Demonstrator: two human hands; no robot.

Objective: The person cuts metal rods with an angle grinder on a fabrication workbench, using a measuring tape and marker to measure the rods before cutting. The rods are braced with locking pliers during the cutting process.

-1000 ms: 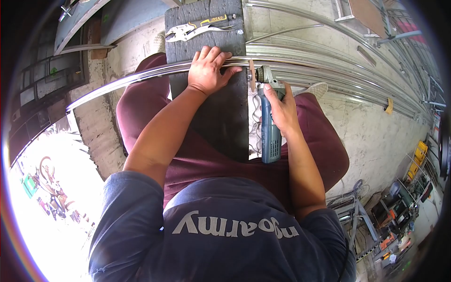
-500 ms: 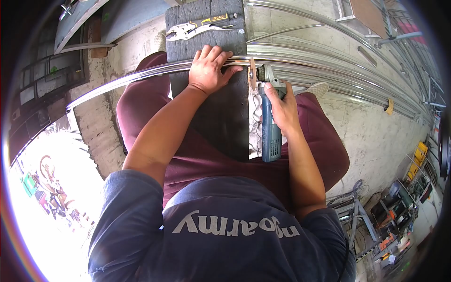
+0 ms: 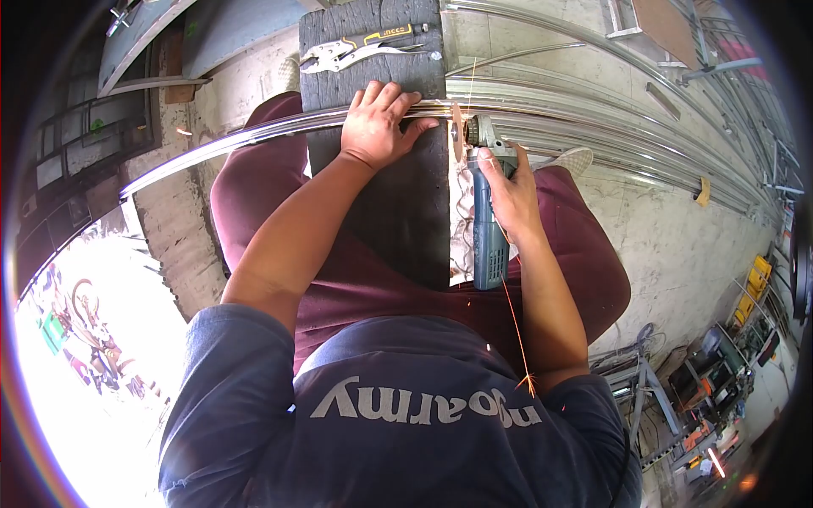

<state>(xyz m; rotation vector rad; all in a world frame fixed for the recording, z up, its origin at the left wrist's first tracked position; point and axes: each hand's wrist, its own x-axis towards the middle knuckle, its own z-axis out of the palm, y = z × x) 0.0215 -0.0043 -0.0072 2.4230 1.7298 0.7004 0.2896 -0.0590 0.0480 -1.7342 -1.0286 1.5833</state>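
Note:
My left hand [image 3: 373, 129] is closed over a long shiny metal tube [image 3: 254, 135], pressing it onto a dark wooden plank [image 3: 394, 224]. With my right hand [image 3: 513, 196] I hold an angle grinder [image 3: 489, 241] by its body, thumb on top. The grinder's thin cutting disc [image 3: 458, 135] meets the tube just past the plank's right edge. Orange sparks [image 3: 512, 317] fly off, some down towards my shirt. Locking pliers [image 3: 360, 56] lie farther up the plank, beside a yellow-and-black tool [image 3: 389, 35].
More long metal tubes [image 3: 593, 127] lie across the concrete floor [image 3: 652, 229] on the right. Steel frames [image 3: 144, 42] stand at the upper left. Tools and scrap [image 3: 703, 381] clutter the lower right. My knees flank the plank.
Sparks have appeared around the disc and in front of my shirt. The grinder has shifted very slightly; my left hand stays in place on the tube.

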